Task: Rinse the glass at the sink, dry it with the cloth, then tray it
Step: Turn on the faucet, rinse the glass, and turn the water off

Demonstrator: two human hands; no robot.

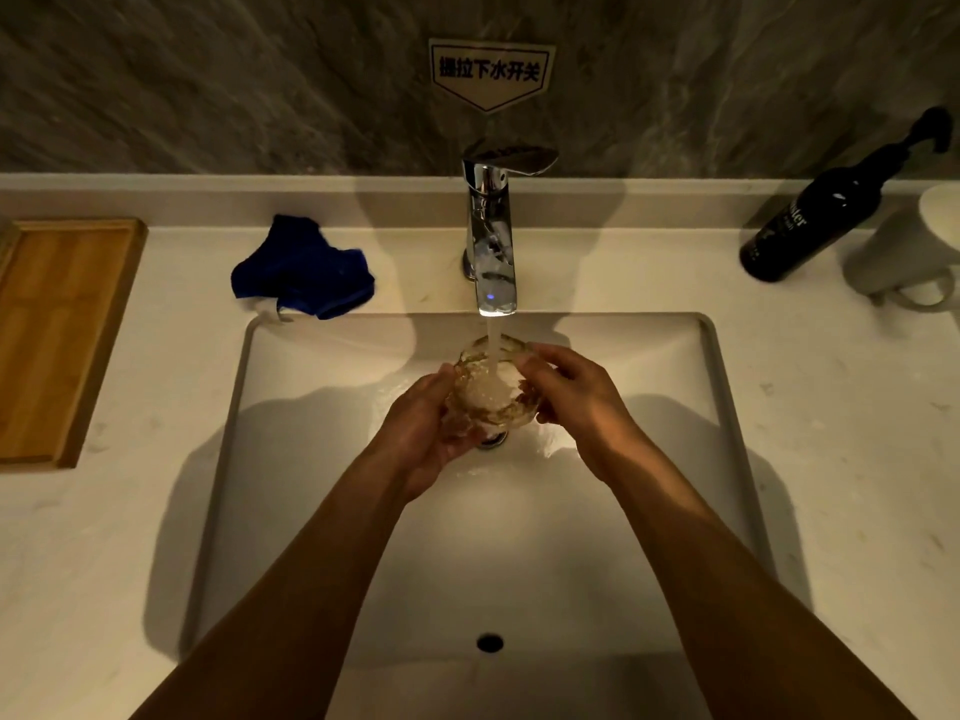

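Both forearms reach to mid-sink, where the left hand (426,428) and right hand (576,402) clasp the glass (491,389) under the tap (493,241); the cloth (304,267) lies far-left, nearer the left hand.

bottle (810,220): black, pump top, tilted in view, far right on counter
mug (904,246): white, handle facing front, just right of bottle
wall sign (491,72): Chinese text, points down, above tap
wall (208,80): grey stone look
counter (831,407): pale, speckled
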